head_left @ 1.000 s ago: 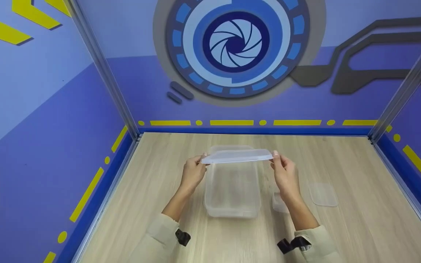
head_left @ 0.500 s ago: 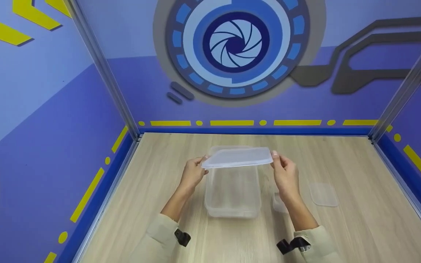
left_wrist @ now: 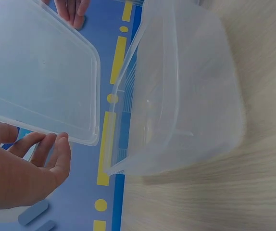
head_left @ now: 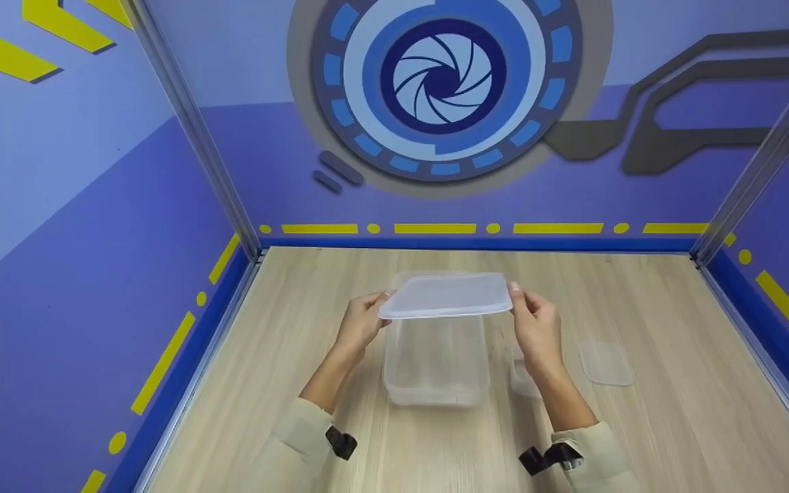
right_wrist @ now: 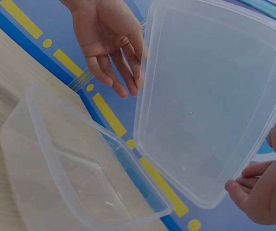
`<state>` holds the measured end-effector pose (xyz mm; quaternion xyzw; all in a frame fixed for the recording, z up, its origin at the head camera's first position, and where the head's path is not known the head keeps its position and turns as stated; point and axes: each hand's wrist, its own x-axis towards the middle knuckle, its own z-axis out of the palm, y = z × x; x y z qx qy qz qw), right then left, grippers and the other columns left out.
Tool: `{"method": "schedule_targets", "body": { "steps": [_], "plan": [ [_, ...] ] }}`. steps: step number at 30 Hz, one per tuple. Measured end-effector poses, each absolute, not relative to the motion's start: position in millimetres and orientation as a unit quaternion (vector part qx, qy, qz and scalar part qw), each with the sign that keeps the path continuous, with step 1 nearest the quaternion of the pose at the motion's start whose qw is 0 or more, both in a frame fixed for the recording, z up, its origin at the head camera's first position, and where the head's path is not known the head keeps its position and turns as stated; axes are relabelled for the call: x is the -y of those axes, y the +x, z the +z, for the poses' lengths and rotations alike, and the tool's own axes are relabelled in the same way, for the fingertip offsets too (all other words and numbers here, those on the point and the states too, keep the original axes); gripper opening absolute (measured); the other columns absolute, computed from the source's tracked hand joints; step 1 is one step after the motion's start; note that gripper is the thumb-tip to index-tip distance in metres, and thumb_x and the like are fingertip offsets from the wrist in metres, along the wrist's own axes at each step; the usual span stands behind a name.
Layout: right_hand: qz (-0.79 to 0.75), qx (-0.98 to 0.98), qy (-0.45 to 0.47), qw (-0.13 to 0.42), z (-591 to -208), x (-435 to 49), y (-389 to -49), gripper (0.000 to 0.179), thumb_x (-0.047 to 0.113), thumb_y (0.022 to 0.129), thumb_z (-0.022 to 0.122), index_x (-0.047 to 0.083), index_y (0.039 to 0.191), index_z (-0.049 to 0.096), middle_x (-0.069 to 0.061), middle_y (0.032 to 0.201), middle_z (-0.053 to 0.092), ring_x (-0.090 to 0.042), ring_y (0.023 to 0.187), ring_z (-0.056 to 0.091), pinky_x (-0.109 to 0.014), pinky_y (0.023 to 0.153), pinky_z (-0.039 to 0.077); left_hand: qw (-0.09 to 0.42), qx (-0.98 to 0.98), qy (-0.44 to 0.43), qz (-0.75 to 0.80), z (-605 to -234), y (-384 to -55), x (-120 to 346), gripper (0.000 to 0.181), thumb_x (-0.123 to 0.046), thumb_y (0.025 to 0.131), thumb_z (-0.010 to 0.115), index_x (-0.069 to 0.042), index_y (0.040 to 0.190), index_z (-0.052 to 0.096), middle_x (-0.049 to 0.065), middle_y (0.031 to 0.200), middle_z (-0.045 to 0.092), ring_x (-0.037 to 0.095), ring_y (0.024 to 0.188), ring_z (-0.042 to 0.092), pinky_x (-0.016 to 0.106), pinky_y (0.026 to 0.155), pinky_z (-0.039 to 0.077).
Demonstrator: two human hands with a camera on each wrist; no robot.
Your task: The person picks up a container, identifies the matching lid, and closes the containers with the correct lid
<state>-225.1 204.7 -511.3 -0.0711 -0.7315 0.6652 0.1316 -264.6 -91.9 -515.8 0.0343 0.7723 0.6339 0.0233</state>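
A translucent plastic lid (head_left: 446, 296) is held by its two side edges above a large clear food container (head_left: 437, 359) on the table. My left hand (head_left: 361, 320) pinches the lid's left edge between thumb and fingers. At the opposite edge my right hand (head_left: 535, 323) pinches it the same way. In the left wrist view the lid (left_wrist: 44, 72) is apart from the container's rim (left_wrist: 174, 86). The right wrist view shows the lid (right_wrist: 210, 101) tilted, with the open container (right_wrist: 56, 168) below it. The lid hides part of the container's far end in the head view.
A small clear container (head_left: 523, 380) stands right of the large one, partly hidden by the right forearm. Farther right a small flat lid (head_left: 606, 363) lies on the wooden table (head_left: 682, 424). Blue printed panels (head_left: 435, 205) enclose the table at the back and sides.
The lid has tilted so that its near edge sits lower and more of its top face shows. Both hands keep their hold and have barely moved.
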Motion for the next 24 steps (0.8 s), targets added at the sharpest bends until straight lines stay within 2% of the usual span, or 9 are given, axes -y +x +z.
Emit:
{"method": "schedule_targets", "body": {
  "steps": [9,18,24],
  "plan": [
    [0.650,0.742,-0.077,0.145,-514.5,-204.1,-226.8,0.052,0.041,0.110,0.057,-0.005,0.128,0.072,-0.022,0.115,0.073,-0.027,0.109,0.062,-0.039,0.097,0.047,0.029,-0.757,0.043,0.651,-518.5,-264.5,92.9,0.034,-0.031,0.111,0.055,-0.007,0.112,0.079,0.002,0.097,0.075,0.017,0.091,0.066,0.033,0.086,0.053],
    [0.652,0.743,-0.071,0.132,-514.5,-205.1,-225.5,0.049,0.037,0.110,0.058,-0.005,0.131,0.070,-0.023,0.121,0.072,-0.028,0.115,0.063,-0.042,0.103,0.048,0.020,-0.758,0.038,0.651,-519.8,-266.7,92.5,0.035,-0.030,0.110,0.057,-0.004,0.113,0.080,0.004,0.094,0.077,0.018,0.089,0.066,0.034,0.086,0.050],
    [0.648,0.747,-0.068,0.135,-515.6,-206.4,-225.7,0.046,0.035,0.111,0.058,-0.005,0.129,0.072,-0.021,0.118,0.073,-0.027,0.114,0.064,-0.038,0.101,0.048,0.028,-0.757,0.039,0.651,-516.7,-265.2,93.4,0.035,-0.030,0.110,0.057,-0.004,0.115,0.080,0.005,0.095,0.078,0.020,0.091,0.070,0.035,0.088,0.052]
  ]
}}
